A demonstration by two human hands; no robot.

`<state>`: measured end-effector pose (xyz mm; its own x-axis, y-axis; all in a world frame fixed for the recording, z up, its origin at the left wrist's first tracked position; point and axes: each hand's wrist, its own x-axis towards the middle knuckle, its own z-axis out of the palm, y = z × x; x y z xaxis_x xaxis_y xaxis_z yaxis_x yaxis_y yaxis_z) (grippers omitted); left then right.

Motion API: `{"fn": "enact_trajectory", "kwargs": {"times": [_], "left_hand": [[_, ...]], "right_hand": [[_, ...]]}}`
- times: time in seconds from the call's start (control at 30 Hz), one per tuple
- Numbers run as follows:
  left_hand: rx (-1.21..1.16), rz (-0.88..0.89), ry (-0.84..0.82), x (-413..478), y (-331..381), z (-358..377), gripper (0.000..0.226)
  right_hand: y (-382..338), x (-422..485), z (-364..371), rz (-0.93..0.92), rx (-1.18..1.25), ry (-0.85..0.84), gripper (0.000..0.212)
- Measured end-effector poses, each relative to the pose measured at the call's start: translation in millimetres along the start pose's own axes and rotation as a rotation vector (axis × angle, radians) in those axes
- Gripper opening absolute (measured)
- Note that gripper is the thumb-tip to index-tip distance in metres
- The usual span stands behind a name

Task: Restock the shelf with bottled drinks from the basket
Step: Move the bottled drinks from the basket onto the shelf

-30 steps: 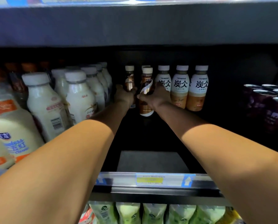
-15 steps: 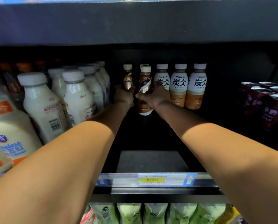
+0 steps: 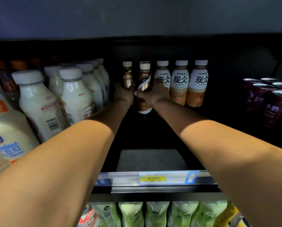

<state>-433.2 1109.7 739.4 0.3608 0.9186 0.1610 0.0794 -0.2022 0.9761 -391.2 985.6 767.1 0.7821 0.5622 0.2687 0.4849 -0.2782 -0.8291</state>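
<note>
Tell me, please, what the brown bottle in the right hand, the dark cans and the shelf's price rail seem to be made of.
The brown bottle, gripped by the right hand: probably plastic under a glossy printed sleeve; highlights run down it. The dark cans: likely metal, given the bright silvery rims. The price rail: seemingly clear glossy plastic over paper tags.

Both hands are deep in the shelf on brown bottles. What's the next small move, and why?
Probably let go and pull back: the right hand grips a brown bottle, seemingly upright beside the latte bottles; the left hand grips a second bottle alongside. Bare shelf lies in front.
</note>
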Motion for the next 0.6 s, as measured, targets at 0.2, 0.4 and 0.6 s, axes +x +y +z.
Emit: {"fn": "enact_trajectory", "kwargs": {"times": [0.2,0.4,0.6], "left_hand": [[0.075,-0.048,-0.020,-19,18,-9,0.068],[0.215,-0.104,0.021,-44,39,-22,0.068],[0.549,0.018,-0.184,-122,65,-44,0.041]], "right_hand": [[-3,0,2,0.011,-0.013,-0.003,0.074],[-11,-11,-14,0.024,-0.050,0.019,0.086],[-35,-62,-77,-0.182,-0.473,-0.095,0.036]]}}
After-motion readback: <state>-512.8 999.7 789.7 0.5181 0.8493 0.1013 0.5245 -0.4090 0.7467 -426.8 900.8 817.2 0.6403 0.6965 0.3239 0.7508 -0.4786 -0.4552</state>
